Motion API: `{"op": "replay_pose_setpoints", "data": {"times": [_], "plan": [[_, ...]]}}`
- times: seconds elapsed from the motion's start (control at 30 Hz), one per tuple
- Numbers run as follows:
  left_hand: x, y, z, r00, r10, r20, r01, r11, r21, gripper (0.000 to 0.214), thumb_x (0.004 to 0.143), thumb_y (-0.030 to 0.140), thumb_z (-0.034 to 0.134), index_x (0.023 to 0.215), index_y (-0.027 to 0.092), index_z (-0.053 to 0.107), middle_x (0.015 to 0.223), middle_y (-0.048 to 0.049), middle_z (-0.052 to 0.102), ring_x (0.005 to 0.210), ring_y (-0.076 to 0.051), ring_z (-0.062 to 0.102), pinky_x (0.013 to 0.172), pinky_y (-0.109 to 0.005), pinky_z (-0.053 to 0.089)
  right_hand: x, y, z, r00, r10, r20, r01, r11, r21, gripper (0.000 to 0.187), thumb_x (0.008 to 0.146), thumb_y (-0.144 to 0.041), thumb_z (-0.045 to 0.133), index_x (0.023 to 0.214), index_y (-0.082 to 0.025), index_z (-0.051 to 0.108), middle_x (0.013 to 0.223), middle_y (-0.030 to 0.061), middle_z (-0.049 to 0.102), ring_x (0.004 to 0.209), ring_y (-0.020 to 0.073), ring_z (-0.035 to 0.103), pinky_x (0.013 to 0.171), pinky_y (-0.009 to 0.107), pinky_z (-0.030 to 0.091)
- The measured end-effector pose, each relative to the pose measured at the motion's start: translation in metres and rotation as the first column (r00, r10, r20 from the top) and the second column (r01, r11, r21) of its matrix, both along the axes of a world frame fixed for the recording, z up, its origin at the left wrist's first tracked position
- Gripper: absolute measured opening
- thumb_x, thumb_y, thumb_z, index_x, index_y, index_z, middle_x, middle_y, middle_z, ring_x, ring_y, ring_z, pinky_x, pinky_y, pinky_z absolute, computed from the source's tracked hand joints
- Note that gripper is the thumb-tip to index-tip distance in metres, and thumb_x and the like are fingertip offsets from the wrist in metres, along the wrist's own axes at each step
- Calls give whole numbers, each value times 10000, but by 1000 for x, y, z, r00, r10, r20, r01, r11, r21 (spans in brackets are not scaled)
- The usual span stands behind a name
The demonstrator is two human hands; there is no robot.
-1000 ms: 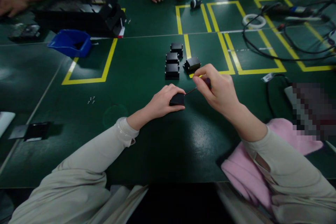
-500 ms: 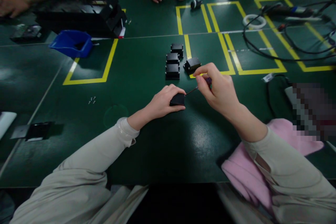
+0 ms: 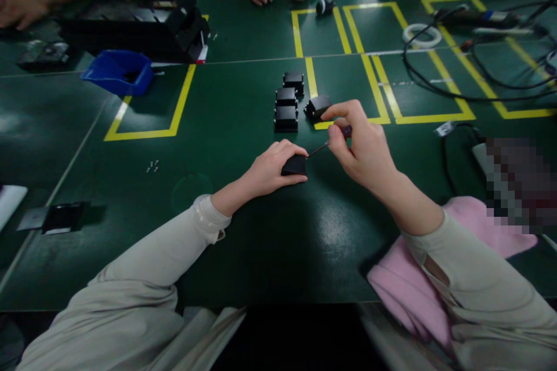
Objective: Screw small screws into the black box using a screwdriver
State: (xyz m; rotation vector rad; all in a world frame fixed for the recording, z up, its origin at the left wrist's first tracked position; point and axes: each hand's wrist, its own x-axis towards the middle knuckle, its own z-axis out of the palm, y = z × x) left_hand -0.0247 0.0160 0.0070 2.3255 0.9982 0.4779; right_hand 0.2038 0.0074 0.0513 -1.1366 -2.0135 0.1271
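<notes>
Green tabletop lies before me; on its near side, my left hand clasps a black box; my right hand grips a screwdriver, its shaft slanting leftward down to the box's far right corner; beyond stand four similar boxes.

A small black block is apparently resting on the green bench, its plain face showing. A thin-shafted, dark-handled screwdriver is slanting down toward the left, its tip meeting the block's far right corner.
</notes>
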Motion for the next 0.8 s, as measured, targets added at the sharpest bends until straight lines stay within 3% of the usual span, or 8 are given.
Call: {"op": "replay_pose_setpoints", "data": {"times": [0.2,0.37,0.57,0.8], "plan": [[-1,0,-1,1000,-4,-4,4,1000,5,443,930,500,704,1254,220,591,1250,-85,627,1174,-273,577,1029,-416,453,0,0,1,1000,4,5,-4,1000,9,231,1021,-365,468,995,-205,634,782,14,676,628,134,646,587,265,438],[-1,0,-1,1000,-2,-4,2,1000,3,440,928,495,708,1253,221,592,1252,-88,630,1179,-277,577,1022,-416,454,0,-1,2,1000,16,8,-16,1000,0,230,987,-274,454,1127,-203,622,786,9,687,627,141,637,600,275,451],[-1,1,-2,1000,-2,-5,2,1000,-2,449,927,520,696,1251,227,590,1247,-85,631,1176,-277,579,1041,-420,450,-1,-1,2,1000,12,21,-12,1000,-5,230,1018,-351,459,989,-207,636,761,9,677,618,135,640,587,272,435],[0,0,0,1000,-1,1,1,1000,-1,439,930,496,707,1248,214,596,1241,-86,628,1163,-274,579,1021,-415,454,-1,-3,5,999,48,12,-48,999,4,229,995,-261,433,1083,-187,632,804,21,705,633,135,652,608,277,457]]}}
